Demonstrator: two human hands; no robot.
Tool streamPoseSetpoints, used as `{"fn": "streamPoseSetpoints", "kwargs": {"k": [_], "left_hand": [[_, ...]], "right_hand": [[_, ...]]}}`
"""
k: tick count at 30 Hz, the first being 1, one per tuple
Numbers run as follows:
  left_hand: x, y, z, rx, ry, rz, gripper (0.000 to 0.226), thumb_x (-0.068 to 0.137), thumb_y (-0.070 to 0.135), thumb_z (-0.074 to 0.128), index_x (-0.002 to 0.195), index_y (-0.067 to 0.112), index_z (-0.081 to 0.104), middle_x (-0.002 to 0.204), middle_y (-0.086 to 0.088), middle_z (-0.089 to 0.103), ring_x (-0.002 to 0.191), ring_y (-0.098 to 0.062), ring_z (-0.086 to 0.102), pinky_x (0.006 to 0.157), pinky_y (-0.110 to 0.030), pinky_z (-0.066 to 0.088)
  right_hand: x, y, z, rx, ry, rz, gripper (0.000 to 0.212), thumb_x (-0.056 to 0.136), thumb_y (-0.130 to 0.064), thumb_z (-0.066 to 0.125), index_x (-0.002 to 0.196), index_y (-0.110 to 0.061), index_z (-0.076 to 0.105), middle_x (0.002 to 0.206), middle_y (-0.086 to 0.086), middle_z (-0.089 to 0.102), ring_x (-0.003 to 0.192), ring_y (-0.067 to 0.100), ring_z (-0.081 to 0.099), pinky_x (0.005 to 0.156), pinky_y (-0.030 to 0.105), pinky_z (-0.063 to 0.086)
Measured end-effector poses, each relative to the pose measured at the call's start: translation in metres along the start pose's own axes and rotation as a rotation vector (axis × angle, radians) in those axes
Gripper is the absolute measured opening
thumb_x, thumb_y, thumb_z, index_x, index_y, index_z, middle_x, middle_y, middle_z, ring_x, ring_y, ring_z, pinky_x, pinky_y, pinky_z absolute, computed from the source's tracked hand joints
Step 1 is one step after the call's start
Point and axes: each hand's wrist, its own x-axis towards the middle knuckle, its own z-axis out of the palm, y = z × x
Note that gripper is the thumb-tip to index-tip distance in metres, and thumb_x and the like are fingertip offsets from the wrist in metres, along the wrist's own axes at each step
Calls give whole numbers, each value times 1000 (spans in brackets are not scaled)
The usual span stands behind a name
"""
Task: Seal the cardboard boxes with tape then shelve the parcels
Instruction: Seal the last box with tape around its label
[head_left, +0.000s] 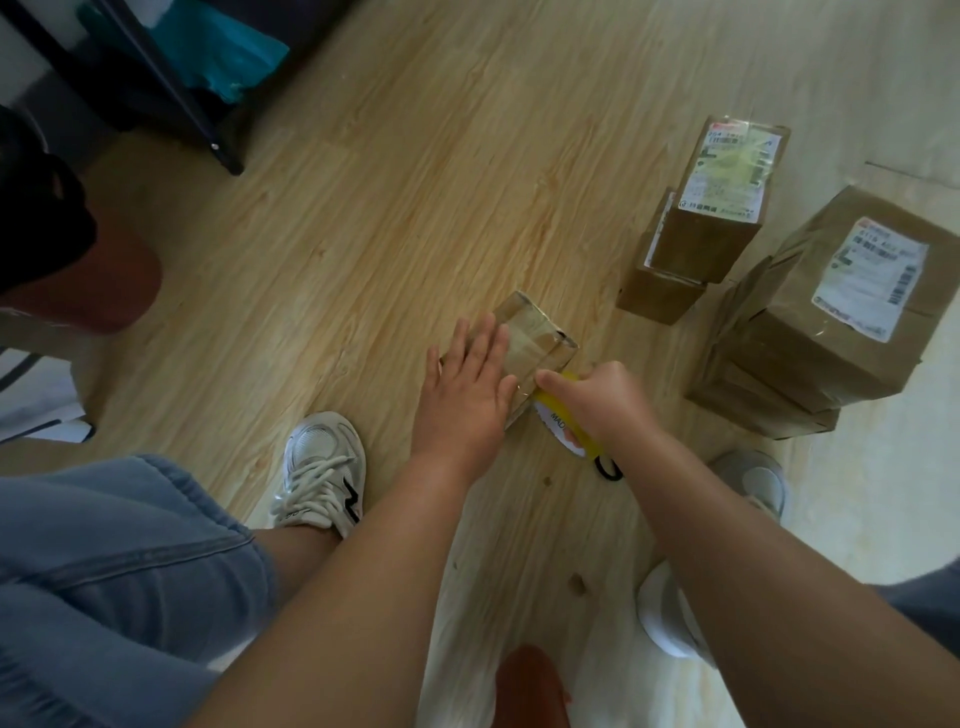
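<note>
A small cardboard box lies on the wooden floor, with clear tape across its top. My left hand rests flat on the box's near end, fingers spread. My right hand is closed around a yellow tape dispenser held against the box's right near corner. Two labelled boxes are stacked to the right. A larger labelled parcel stack stands farther right.
A dark metal shelf frame stands at the upper left with a teal bag under it. My feet in white sneakers are planted close to the box. A red stool sits at the left edge.
</note>
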Motion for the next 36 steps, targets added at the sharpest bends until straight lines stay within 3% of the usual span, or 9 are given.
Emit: {"fn": "streamPoseSetpoints", "kwargs": {"k": [3,11,14,16,19,23,26,31,36], "left_hand": [[3,-2,4,4,-20,-33,55,107,39,14,157,26,-6,161,13,-20,143,-8,-30,121,-42,-15],[6,4,-4,0,-97,-61,60,105,46,17,157,26,-6,162,13,-21,148,-13,-25,121,-50,-11],[7,6,-16,-177,-129,-70,82,94,49,47,158,27,1,164,11,-14,149,-14,-20,122,-46,-5],[6,6,-22,-88,-150,-62,98,84,48,61,158,27,1,164,9,-13,151,-18,-15,122,-45,-3],[2,8,-23,164,-112,-78,105,81,53,67,157,30,-1,165,-2,-4,150,-30,4,120,-44,14],[3,14,-28,112,-65,-146,103,76,49,74,156,38,10,156,-12,16,141,-30,15,108,-38,35],[9,8,-34,16,-70,-179,100,74,44,76,155,41,17,156,-10,21,140,-31,20,107,-39,37],[31,-15,-54,-197,-110,-261,100,66,38,84,151,44,31,153,-5,31,139,-26,30,109,-36,33],[41,-32,-62,-286,-151,-265,100,61,36,87,147,47,37,156,-2,29,143,-22,30,114,-37,32]], "right_hand": [[1,-1,1,-17,10,1,54,87,-58,65,59,-15,47,33,-7,42,44,15,46,50,29,34],[1,-1,-3,7,-15,-4,54,89,-58,64,61,-14,48,29,-8,41,33,10,42,46,26,31],[-1,-3,-6,2,-19,1,52,89,-57,65,66,-12,54,38,-3,48,35,10,45,46,24,32],[-4,-5,-8,-29,-31,-2,51,89,-57,65,67,-12,54,46,-2,49,37,11,45,44,24,30],[-4,-5,-10,-67,-61,-20,51,87,-59,65,69,-13,54,59,0,52,50,14,48,47,27,30],[-9,0,-16,-49,-140,-72,47,90,-60,62,67,-19,55,66,-2,55,60,11,51,51,26,33],[-16,0,-27,35,-211,-116,43,92,-57,61,70,-20,59,68,-5,57,62,7,53,53,22,35],[-20,-14,-40,227,-298,-206,28,95,-48,61,98,-21,69,88,-8,67,79,1,59,64,17,39],[-18,-19,-29,280,-291,-252,26,97,-37,62,95,-15,76,84,-2,74,65,-1,66,53,6,44]]}}
